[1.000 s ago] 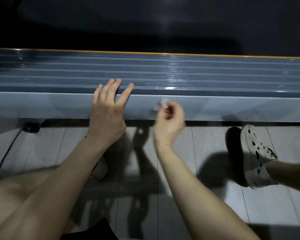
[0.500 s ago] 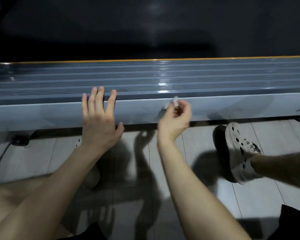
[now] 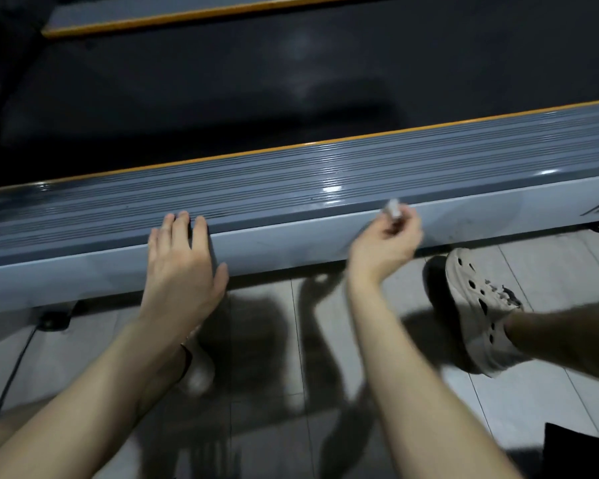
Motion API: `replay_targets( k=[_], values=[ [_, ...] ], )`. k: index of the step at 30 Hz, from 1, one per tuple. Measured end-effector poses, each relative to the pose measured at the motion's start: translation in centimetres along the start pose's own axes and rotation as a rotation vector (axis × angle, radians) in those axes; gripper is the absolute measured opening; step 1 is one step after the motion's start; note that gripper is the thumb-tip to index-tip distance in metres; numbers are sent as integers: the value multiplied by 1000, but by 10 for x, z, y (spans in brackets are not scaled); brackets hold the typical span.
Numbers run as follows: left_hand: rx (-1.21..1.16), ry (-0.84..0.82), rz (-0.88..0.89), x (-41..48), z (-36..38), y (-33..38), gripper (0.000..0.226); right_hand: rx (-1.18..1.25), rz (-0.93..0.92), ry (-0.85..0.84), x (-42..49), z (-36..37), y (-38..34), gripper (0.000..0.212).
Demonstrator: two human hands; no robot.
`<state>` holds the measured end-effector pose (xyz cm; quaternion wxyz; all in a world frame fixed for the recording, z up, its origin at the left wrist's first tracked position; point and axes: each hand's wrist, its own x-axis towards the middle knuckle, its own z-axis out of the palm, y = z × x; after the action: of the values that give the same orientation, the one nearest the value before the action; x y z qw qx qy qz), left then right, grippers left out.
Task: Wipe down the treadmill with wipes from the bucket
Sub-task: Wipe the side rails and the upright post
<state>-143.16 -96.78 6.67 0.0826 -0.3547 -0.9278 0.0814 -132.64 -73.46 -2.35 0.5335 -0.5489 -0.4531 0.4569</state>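
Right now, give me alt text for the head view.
The left hand rests flat on a treadmill's grey side rail; the right hand pinches a small pale wad at the rail's edge. A pale clog stands on the tiled floor.

A single head-worn camera looks forward and down, close to the treadmill (image 3: 291,243); its ribbed side rail (image 3: 291,195) slants across mid-frame; the dark belt (image 3: 222,98) lies beyond; the tiled floor (image 3: 550,271) lies nearest the wearer.

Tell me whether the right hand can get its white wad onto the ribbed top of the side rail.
Probably yes. The right hand pinches the small white wad just at the edge of the ribbed rail top; nothing lies between, and the left hand rests well aside.
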Motion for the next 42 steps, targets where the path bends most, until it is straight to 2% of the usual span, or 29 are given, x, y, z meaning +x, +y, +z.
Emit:
replay_targets(
  k=[1, 3, 4, 5, 9, 12, 14, 16, 18, 19, 23, 24, 25, 29, 30, 32, 34, 35, 38, 39, 40, 42],
  values=[
    [6, -13, -1, 6, -4, 3, 75, 24, -53, -113, -37, 5, -3, 23],
    [1, -17, 25, 18, -12, 7, 60, 21, -137, -460, -107, 10, -9, 27],
    [-18, -12, 62, 23, -17, 10, 56, 4, -155, -579, -126, 10, -9, 27],
    [-45, -10, 112, 28, -20, 15, 54, -10, -163, -623, -129, 9, -7, 26],
    [-191, -12, 240, 50, -27, 52, 69, -47, -153, -492, -55, -13, 17, 29],
    [-267, -45, 270, 65, -27, 96, 75, -173, -15, -211, 30, -38, 51, 19],
    [-287, -64, 280, 67, -28, 109, 66, -191, 107, -56, 67, -42, 57, 12],
    [-315, -54, 281, 67, -31, 102, 44, -182, 113, -20, 76, -41, 51, 11],
    [-319, -24, 240, 66, -31, 86, 24, -162, 65, -75, 58, -37, 43, 14],
    [-318, -14, 211, 67, -31, 78, 23, -162, 13, -151, 38, -35, 40, 18],
    [-327, -42, 198, 73, -28, 73, 47, -114, -193, -660, -35, -33, 32, 22],
    [-321, -66, 223, 74, -27, 75, 53, -101, -214, -697, -35, -34, 34, 21],
    [-306, -89, 248, 75, -27, 77, 56, -99, -192, -647, -26, -34, 35, 21],
    [-356, -100, 282, 76, -25, 76, 43, -198, 45, -119, 59, -49, 50, 17],
    [-385, -93, 283, 76, -25, 78, 40, -210, 100, -45, 80, -53, 51, 15],
    [-362, -93, 287, 76, -26, 83, 50, -208, 111, 12, 94, -52, 48, 12],
    [-266, -112, 305, 78, -25, 87, 63, -203, 51, -42, 65, -41, 39, 10],
    [-254, -113, 314, 79, -24, 88, 63, -176, 13, -139, 37, -34, 35, 8],
    [-364, -94, 295, 80, -26, 79, 46, -68, -23, -644, -51, -27, 25, 8],
    [-392, -87, 295, 80, -27, 76, 38, -54, -29, -735, -61, -28, 27, 11],
    [-406, -84, 298, 80, -28, 71, 31, -54, -25, -731, -60, -30, 30, 14],
    [-406, -77, 314, 78, -30, 64, 16, -124, 41, -496, -26, -35, 43, 18]
  ],
)
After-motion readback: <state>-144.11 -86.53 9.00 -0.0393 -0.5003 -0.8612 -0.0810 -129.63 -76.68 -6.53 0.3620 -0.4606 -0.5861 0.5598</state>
